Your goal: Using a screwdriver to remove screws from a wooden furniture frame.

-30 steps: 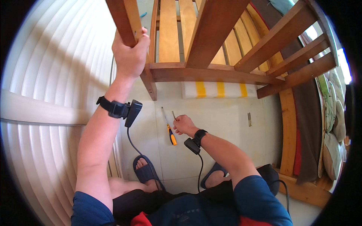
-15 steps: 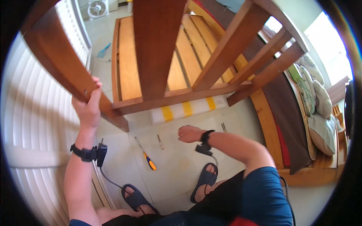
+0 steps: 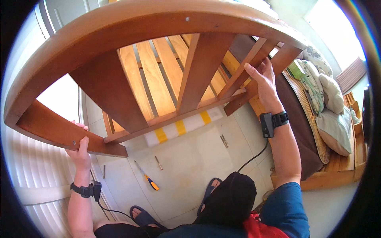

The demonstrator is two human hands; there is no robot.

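Observation:
A brown wooden headboard with a curved top rail and upright slats leans toward me across the upper half of the view. My left hand is wrapped round its left post, close to the lower end, with part of the fingers hidden behind the wood. On the right side, my right hand grips the outer post, thumb toward the neighbouring slat. Behind the headboard lies a slatted bed base of lighter wood. On the tiles below are a yellow-and-blue screwdriver and a thin metal bolt.
A white package with yellow tape bands lies beneath the headboard. More bolts are on the floor at right. A white louvred door borders the left. Another bed with a brown cover and cushions stands at right.
The headboard has tipped toward me, bringing its curved top rail into view. My right hand has risen from above the floor to its right post. My left hand stays on the left post, slightly lower.

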